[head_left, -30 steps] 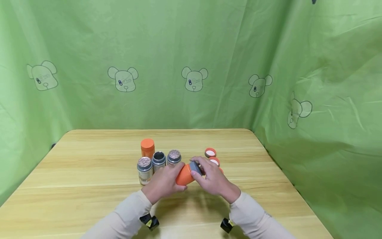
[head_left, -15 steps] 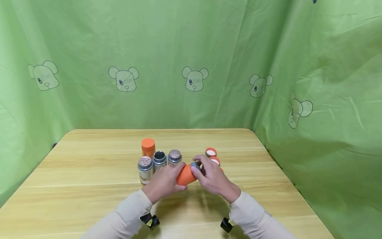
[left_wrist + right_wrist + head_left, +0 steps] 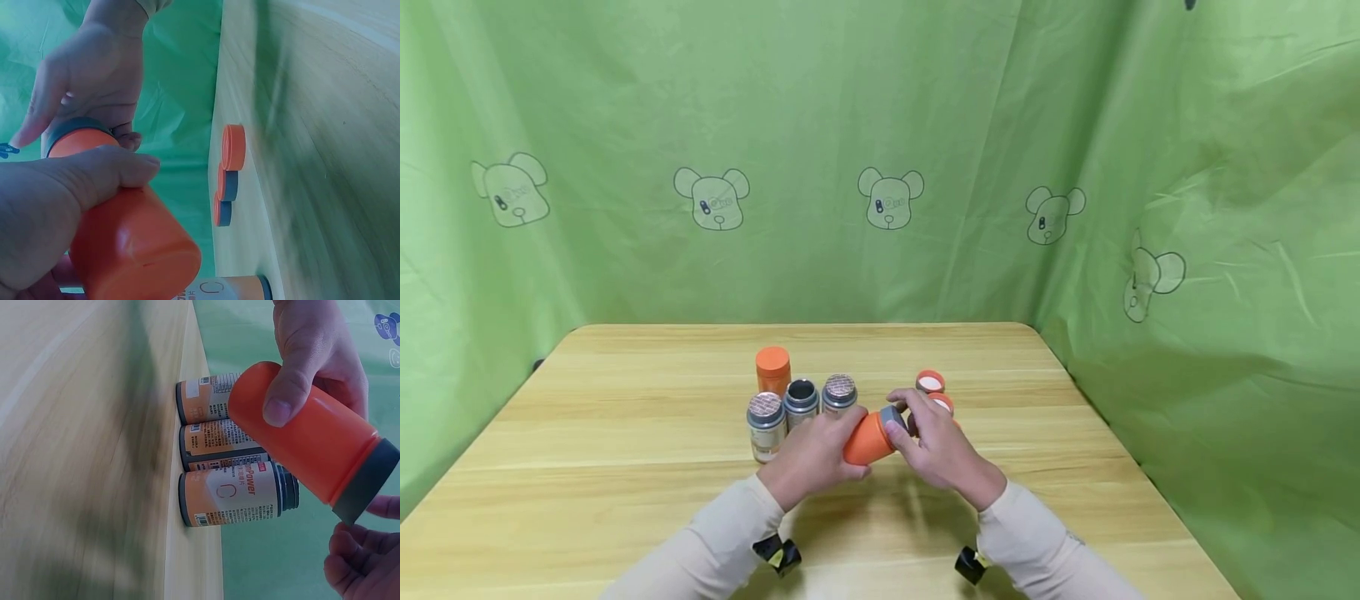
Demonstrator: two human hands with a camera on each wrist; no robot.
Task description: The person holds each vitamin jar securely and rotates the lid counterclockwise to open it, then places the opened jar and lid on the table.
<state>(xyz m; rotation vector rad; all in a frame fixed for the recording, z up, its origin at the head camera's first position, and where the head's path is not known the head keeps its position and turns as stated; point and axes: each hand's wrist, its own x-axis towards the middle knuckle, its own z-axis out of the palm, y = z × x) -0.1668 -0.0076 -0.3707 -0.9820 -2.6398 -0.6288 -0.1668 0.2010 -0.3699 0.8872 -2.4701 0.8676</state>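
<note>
In the head view my left hand [image 3: 812,460] grips an orange bottle [image 3: 867,442], tilted with its grey screw cap [image 3: 891,418] towards the right. The left thumb lies across the orange body [image 3: 134,240] in the left wrist view. My right hand [image 3: 936,448] holds the cap, thumb on the near side and fingers curled round the far side. From the right wrist view, the fingertips of that hand [image 3: 365,556] are at the edge of the grey cap [image 3: 369,481]. The cap sits on the bottle, which is held above the table.
Left of the hands stand a foil-sealed jar [image 3: 766,429], an open jar [image 3: 801,396] and another foil-sealed jar [image 3: 838,390]. A capped orange bottle [image 3: 772,371] is behind them. Upturned lids [image 3: 930,382] lie beyond the right hand, one partly hidden. Green curtains [image 3: 805,250] surround the wooden table [image 3: 625,500].
The right thumb and fingers have shifted slightly on the grey cap. The left hand keeps its grip on the bottle, almost still, and the other jars and lids stay put.
</note>
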